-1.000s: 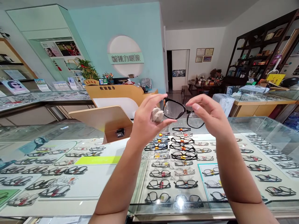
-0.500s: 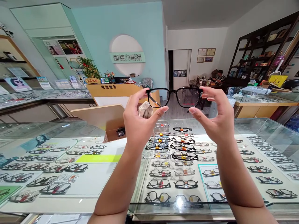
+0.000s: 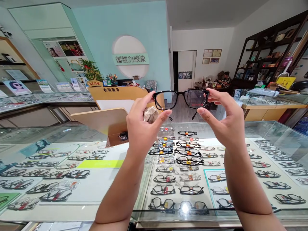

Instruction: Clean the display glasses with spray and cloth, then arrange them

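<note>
A pair of black-framed eyeglasses (image 3: 180,93) is held up at about eye height over the counter, between my two hands. My left hand (image 3: 143,125) pinches its left end, and a crumpled beige cloth (image 3: 150,114) is tucked in the same palm. At the right end, the fingers of my right hand (image 3: 226,118) grip the frame, with the thumb lower down. The lenses are clear, with small red lettering on the right one. Both temple tips show below the frame, pointing away from me.
Under my arms is a glass display counter (image 3: 141,211) holding rows of eyeglasses (image 3: 190,160). An open cardboard box (image 3: 101,120) stands on it at left, before a wooden cash desk (image 3: 117,94). A person (image 3: 225,80) sits far back on the right.
The eyeglasses have shifted slightly right and tilted, so the temple tips show more below the frame. My right hand has moved a little right; both hands keep their hold.
</note>
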The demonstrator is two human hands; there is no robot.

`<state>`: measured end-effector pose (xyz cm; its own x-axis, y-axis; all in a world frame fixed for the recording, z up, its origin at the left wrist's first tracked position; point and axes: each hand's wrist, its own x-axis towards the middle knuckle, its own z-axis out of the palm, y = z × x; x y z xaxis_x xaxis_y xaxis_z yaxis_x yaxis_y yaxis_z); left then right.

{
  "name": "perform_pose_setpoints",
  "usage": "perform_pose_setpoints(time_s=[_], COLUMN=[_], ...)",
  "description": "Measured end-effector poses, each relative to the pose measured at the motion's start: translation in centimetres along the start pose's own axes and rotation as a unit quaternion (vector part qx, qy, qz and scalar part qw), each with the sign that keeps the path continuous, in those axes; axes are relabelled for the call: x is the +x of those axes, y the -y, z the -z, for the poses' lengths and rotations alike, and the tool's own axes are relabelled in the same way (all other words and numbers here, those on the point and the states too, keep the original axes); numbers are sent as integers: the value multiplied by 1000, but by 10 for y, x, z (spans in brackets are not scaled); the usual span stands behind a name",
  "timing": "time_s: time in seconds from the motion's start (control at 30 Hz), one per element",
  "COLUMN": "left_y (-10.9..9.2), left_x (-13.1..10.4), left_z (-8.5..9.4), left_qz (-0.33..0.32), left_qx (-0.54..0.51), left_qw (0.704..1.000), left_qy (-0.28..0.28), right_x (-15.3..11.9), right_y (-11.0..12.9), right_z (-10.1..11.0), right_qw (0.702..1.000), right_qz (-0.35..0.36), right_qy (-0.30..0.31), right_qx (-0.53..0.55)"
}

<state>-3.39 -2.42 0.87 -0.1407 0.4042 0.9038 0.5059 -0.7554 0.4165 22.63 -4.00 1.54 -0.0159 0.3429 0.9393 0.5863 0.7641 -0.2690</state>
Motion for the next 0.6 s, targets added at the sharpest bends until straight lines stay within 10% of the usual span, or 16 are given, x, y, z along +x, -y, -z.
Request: perform_pose_setpoints(time_s=[0.6], left_y=[2], left_x=[0], left_z=[0], left_qz=[-21], left_qx=[7], left_qw=[1000], left_qy=[-2], right_x=[0], right_y=[6], right_z=[1], right_qw=[1000], right_qz=[-18], right_qy=[7], right_qx=[-9])
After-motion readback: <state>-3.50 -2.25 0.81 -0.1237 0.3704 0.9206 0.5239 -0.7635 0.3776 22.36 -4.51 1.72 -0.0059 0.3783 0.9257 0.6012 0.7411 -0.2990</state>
